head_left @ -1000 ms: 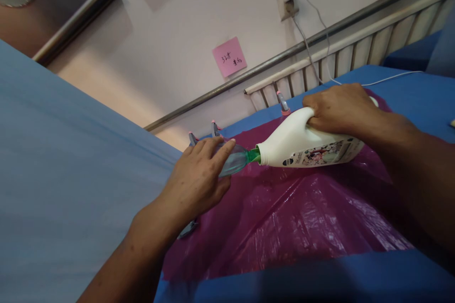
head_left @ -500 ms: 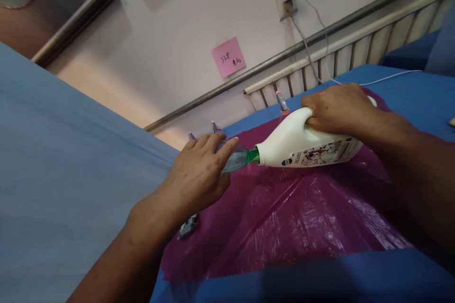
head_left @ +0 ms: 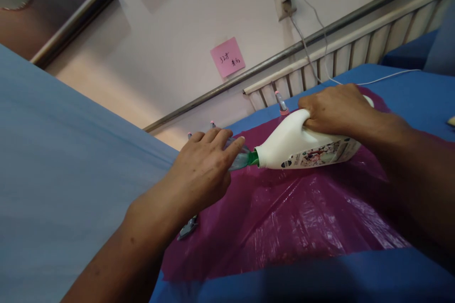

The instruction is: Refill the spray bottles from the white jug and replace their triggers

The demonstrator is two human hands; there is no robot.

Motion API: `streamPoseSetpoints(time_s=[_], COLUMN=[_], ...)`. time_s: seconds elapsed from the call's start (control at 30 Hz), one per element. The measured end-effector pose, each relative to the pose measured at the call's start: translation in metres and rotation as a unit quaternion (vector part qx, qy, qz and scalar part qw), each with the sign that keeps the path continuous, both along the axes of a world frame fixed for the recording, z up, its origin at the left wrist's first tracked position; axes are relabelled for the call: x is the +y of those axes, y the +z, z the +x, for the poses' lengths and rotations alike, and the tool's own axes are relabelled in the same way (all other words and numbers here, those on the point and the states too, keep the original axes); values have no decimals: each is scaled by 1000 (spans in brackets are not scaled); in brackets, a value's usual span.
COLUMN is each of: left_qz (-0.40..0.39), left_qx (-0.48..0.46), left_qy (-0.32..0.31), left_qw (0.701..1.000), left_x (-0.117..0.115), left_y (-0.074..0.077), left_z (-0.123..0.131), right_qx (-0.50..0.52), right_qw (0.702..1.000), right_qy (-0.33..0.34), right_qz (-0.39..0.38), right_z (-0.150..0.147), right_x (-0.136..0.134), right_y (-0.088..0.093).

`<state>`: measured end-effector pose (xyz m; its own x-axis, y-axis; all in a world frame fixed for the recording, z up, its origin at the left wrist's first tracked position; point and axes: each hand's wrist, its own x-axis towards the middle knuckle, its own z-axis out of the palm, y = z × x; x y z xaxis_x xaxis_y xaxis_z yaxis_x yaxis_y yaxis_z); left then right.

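My right hand (head_left: 334, 109) is closed round the handle of a large white jug (head_left: 284, 147) with a printed label, tipped on its side with its mouth to the left. My left hand (head_left: 206, 165) is wrapped round a clear plastic bottle (head_left: 240, 160), mostly hidden behind the fingers. The bottle's green neck (head_left: 253, 157) meets the jug's open mouth. Both are above a shiny purple plastic sheet (head_left: 277, 218) on a blue surface. Whether liquid is flowing cannot be made out.
Behind the jug stands a small pink-and-clear object (head_left: 281, 103). A grey item (head_left: 187, 228) lies below my left wrist. A pink note (head_left: 228, 57), a socket with cables (head_left: 285, 4) and a metal rail (head_left: 270, 61) are along the wall. Blue cloth (head_left: 71, 175) hangs at left.
My left hand has shifted slightly right along the bottle, covering more of it. The jug and my right hand have moved very slightly left.
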<state>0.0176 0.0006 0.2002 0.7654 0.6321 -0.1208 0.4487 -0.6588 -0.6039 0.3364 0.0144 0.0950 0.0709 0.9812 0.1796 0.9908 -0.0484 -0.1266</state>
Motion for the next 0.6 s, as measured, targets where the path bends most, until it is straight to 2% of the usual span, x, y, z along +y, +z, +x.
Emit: streamPoseSetpoints(time_s=[0.47, 0.6], left_qz=[13, 4], left_qx=[19, -6], left_qy=[-4, -4], left_qw=[1000, 1000], left_x=[-3, -3], left_y=[3, 3], left_z=[7, 4], right_qx=[12, 1], right_qw=[1000, 1000], right_qy=[-2, -4], right_qz=[-4, -4], right_z=[1, 1], right_x=[1, 0], right_y=[1, 2])
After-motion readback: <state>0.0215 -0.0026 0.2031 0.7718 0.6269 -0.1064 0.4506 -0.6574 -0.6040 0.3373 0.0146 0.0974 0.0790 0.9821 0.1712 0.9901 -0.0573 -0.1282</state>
